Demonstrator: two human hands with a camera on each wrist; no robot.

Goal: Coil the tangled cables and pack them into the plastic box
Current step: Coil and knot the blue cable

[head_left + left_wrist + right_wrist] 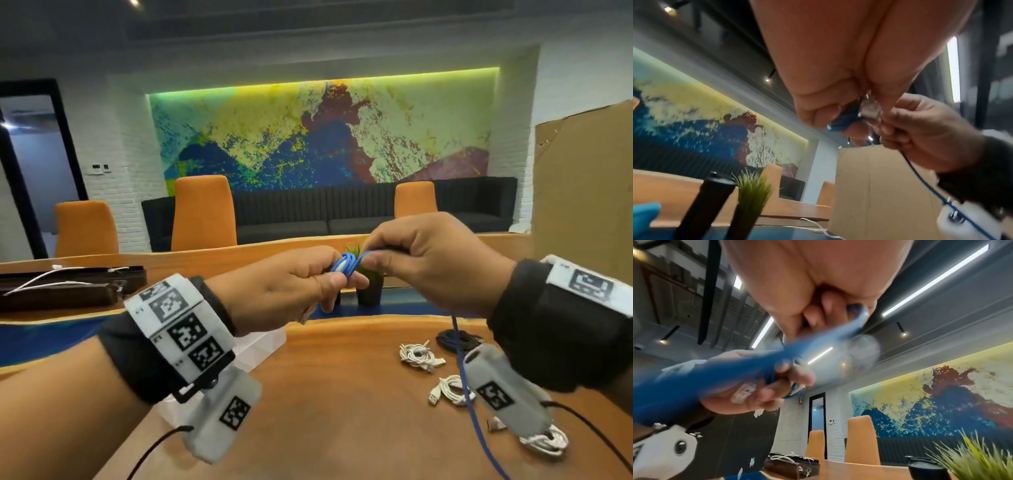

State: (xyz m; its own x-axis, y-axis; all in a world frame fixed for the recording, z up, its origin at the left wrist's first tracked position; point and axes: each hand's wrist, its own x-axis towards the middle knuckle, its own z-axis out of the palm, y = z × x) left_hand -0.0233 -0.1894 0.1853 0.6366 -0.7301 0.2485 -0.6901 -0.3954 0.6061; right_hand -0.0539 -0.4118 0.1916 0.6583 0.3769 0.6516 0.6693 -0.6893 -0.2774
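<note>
Mid-frame in the head view, the left hand (294,287) pinches a small bundle of loops of the blue cable (346,265), while the right hand (424,263) pinches the strand feeding it. Best to keep each new loop matched and lightly taut. The thin, glossy cable's tail trails toward lower right over the table (342,394).

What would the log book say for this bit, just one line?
step: coiling | left hand: holds blue cable loops | right hand: pinches cable | white cables: on table

Probably an office meeting room: long wooden table (342,394), orange chairs (203,212), mural (322,130).
</note>
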